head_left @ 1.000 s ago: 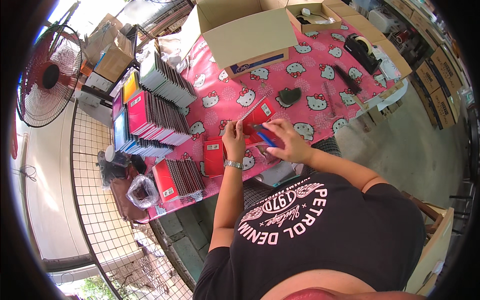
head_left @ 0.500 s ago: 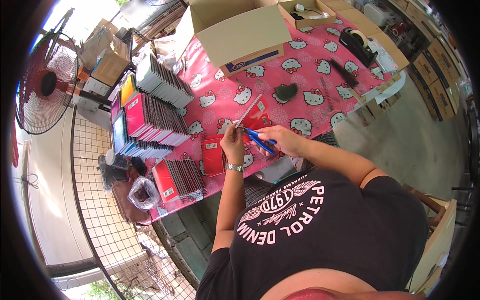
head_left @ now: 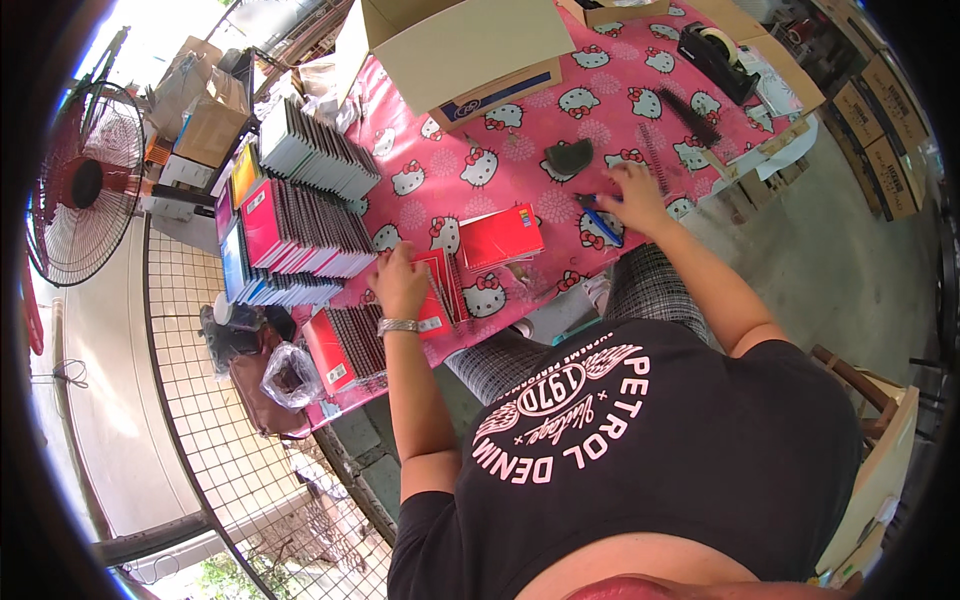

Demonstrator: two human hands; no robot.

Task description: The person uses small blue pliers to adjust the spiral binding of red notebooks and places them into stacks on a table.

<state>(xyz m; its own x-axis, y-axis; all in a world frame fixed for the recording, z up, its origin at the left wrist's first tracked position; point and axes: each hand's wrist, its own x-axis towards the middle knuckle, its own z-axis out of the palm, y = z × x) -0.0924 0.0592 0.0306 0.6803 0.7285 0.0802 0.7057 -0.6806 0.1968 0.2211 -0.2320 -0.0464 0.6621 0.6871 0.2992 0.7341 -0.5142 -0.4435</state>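
Observation:
My left hand (head_left: pixel 401 284) is over the near left of the pink table, its fingers apart, beside red spiral notebooks (head_left: pixel 435 300) that lie flat. My right hand (head_left: pixel 637 203) reaches over the table with fingers spread, apparently empty. By its fingers, blue-handled pliers (head_left: pixel 605 230) lie on the cloth. Between my hands rests a red notebook (head_left: pixel 503 237), no coil visible along its edges. Farther off sits a dark green half-round object (head_left: pixel 569 157). A thin loose spiral coil (head_left: pixel 652 160) lies beyond my right hand, next to a bundle of black coils (head_left: pixel 690 118).
Stacked notebooks (head_left: pixel 305 230) line the table's left side, with a row of red ones (head_left: pixel 345 345) nearer. An open cardboard box (head_left: pixel 470 60) stands at the back. A black tape dispenser (head_left: pixel 716 62) is at the far right. A fan (head_left: pixel 88 185) stands at left.
The pliers have left my right hand and lie on the table. The pale coil strip no longer shows in my left hand, which has moved left. My right hand has moved right and away.

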